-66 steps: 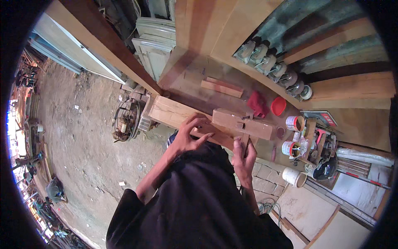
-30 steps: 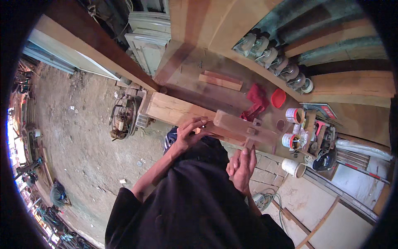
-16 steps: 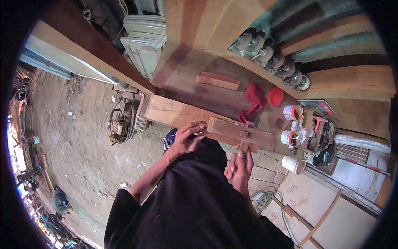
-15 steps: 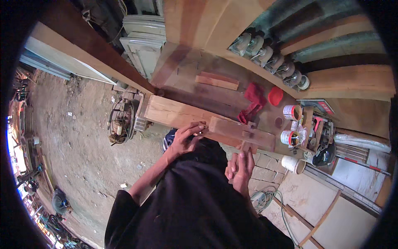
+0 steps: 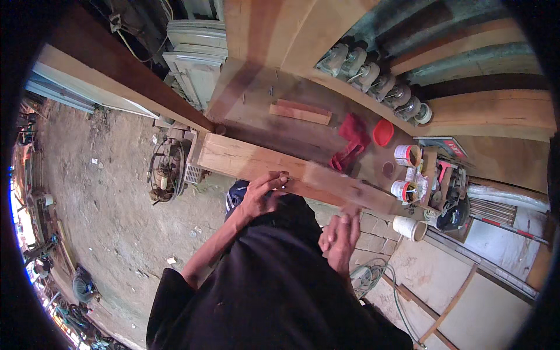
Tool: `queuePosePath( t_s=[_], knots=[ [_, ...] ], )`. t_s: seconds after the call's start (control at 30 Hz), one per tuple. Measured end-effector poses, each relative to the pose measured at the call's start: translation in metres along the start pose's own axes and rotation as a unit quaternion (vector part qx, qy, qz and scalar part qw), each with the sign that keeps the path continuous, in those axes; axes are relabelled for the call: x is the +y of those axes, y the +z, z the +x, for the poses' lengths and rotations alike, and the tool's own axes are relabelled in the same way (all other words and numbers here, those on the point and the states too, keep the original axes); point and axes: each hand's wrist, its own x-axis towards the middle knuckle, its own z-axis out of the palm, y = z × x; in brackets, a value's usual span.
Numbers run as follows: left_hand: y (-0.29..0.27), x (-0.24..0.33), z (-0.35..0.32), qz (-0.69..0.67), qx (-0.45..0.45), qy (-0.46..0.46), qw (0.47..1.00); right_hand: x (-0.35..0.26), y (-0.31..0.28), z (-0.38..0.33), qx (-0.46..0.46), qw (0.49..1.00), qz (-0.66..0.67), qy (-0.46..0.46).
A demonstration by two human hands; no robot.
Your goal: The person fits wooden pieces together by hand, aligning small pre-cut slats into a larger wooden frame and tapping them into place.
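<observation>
A long light-brown wooden plank [image 5: 245,156] lies along the near edge of the workbench [image 5: 233,96], just in front of me. My left hand [image 5: 262,193] rests at the plank's near edge, thumb and fingers pinched around something small that I cannot make out. My right hand [image 5: 340,236] is wrapped round the handle of a wooden mallet. The mallet's long rectangular head [image 5: 350,189], smeared by motion, is over the right part of the plank. Its left end is close to my left fingers.
On the bench lie a short wood strip [image 5: 300,111], a red cloth [image 5: 353,140] and a red lid [image 5: 383,133]. Open tins [image 5: 407,155] and a tool box [image 5: 446,181] stand at right. A white bucket [image 5: 409,228] is below them. A compressor-like machine [image 5: 168,175] sits left.
The mallet's head has shifted slightly to the right and is now blurred. Both hands keep nearly the same places and grips. The whole view has moved a little.
</observation>
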Motion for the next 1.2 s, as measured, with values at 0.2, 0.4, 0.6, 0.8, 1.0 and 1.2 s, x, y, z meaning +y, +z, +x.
queuePosePath(
  t_s=[0.2,0.4,0.6,0.8,1.0,1.2],
  knots=[
    [0.003,0.002,0.009,-0.03,-0.001,0.018,0.999,-0.002,0.002,0.0,-0.032,0.999,-0.002,0.002],
    [0.008,0.001,0.0,0.003,0.018,0.005,1.0,0.006,-0.006,0.002,-0.094,0.994,-0.035,0.038],
    [0.008,0.005,0.009,-0.005,0.028,-0.023,0.999,-0.002,-0.013,0.004,-0.051,0.998,0.025,-0.023],
    [0.009,0.008,0.005,0.054,0.039,0.016,0.998,0.008,-0.01,0.005,-0.094,0.992,-0.079,-0.01],
    [0.013,0.014,0.013,0.06,0.044,0.007,0.997,0.001,-0.012,0.006,-0.022,0.999,-0.023,0.016],
    [0.017,0.012,0.008,0.036,0.065,-0.013,0.997,0.007,-0.014,0.01,-0.034,0.999,0.002,0.029]
  ],
)
